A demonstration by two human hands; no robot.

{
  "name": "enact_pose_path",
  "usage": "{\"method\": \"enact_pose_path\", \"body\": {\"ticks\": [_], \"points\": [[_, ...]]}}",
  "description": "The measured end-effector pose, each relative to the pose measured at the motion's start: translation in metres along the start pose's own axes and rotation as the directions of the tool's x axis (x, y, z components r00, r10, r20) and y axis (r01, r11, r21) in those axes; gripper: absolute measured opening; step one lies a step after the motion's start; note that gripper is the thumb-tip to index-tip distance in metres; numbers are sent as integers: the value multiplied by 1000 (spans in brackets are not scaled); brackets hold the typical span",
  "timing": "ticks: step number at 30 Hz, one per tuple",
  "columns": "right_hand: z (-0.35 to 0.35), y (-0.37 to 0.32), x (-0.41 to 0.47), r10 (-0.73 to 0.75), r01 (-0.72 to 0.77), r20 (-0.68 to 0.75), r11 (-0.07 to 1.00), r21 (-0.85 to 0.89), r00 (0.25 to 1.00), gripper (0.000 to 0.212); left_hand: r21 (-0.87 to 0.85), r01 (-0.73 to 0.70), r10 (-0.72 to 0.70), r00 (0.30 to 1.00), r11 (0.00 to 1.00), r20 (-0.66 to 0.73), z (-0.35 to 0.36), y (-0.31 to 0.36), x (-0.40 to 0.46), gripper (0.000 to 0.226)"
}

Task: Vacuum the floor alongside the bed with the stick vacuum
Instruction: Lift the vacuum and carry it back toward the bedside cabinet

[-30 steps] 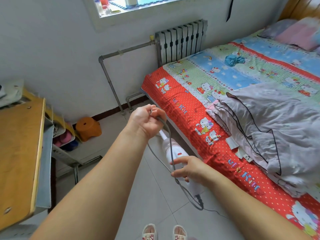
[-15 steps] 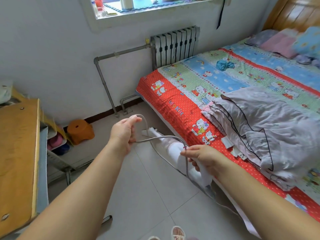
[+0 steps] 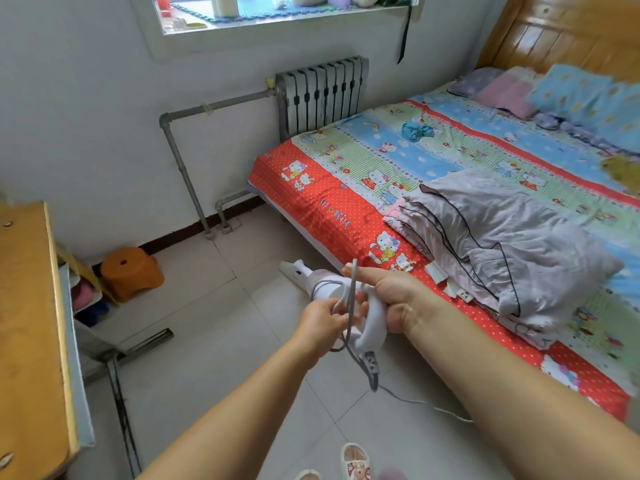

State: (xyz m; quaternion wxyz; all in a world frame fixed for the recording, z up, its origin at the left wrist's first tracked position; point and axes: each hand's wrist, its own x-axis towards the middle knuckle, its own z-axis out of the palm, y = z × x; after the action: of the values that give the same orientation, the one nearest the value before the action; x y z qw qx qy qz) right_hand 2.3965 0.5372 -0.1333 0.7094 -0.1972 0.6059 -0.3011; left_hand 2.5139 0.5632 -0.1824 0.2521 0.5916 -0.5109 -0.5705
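Grey cord (image 3: 350,299), earlier stretched wide, is now gathered by the left hand (image 3: 323,318) against the vacuum handle (image 3: 375,323) gripped by the right hand (image 3: 391,296) beside the bed (image 3: 332,209), so vacuuming seems paused.

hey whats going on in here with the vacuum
A person stands beside the bed holding a white stick vacuum. The right hand grips its loop handle, with a length of the grey power cord pinched under the thumb. The left hand holds another loop of that cord just beside the handle. The rest of the cord trails off across the tiled floor. The vacuum's front end points toward the floor along the bed, but the hands are busy with the cord.
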Motion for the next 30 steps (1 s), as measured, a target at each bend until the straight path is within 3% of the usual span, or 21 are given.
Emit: {"method": "enact_pose_path", "body": {"ticks": [2, 4, 7, 10, 13, 16, 17, 19, 21, 23, 24, 26, 28, 30], "points": [[-2, 1, -5, -100, 98, -34, 993, -60, 994, 9, 109, -2, 5, 1000, 994, -30, -8, -4, 2, 29], [-8, 0, -12, -169, 166, -69, 985, -47, 983, 17, 93, 43, -36, 997, 995, -71, -22, -13, 5, 35], [-19, -7, -20, -196, 207, -143, 977, 61, 970, 27, -248, 208, -254, 952, 946, -168, -54, -28, 9, 35], [-34, -10, -33, -207, 243, -211, 956, 162, 955, 24, -662, 261, -482, 859, 703, -172, -91, -46, 16, 39], [-47, -6, -52, -205, 259, -230, 936, 239, 951, 22, -780, 198, -581, 776, 594, -245, -119, -50, 24, 38], [-62, 4, -76, -232, 297, -280, 929, 219, 932, 22, -818, 112, -619, 712, 565, -330, -135, -39, 37, 33], [-63, 5, -82, -241, 301, -282, 933, 195, 929, 22, -800, 96, -605, 709, 592, -363, -142, -34, 40, 30], [-69, 11, -98, -253, 318, -308, 930, 184, 917, 21, -629, 118, -470, 770, 769, -430, -141, -21, 53, 28], [-75, 17, -114, -271, 341, -333, 924, 174, 903, 21, -286, 88, -243, 787, 954, -568, -127, -2, 60, 29], [-81, 23, -130, -286, 367, -366, 915, 171, 885, 21, 91, 14, 43, 799, 996, -599, -101, 19, 60, 31], [-85, 25, -138, -291, 379, -383, 908, 178, 877, 21, 239, -17, 142, 845, 971, -516, -85, 28, 59, 30], [-93, 29, -150, -293, 397, -414, 898, 190, 862, 20, 370, -54, 172, 940, 928, -293, -55, 36, 55, 24], [-105, 36, -166, -292, 417, -450, 884, 209, 844, 20, 414, -43, 75, 995, 909, -62, -21, 34, 46, 19], [-112, 41, -178, -285, 429, -474, 874, 228, 833, 19, 408, 20, -56, 996, 913, 76, 6, 26, 35, 25]]}}
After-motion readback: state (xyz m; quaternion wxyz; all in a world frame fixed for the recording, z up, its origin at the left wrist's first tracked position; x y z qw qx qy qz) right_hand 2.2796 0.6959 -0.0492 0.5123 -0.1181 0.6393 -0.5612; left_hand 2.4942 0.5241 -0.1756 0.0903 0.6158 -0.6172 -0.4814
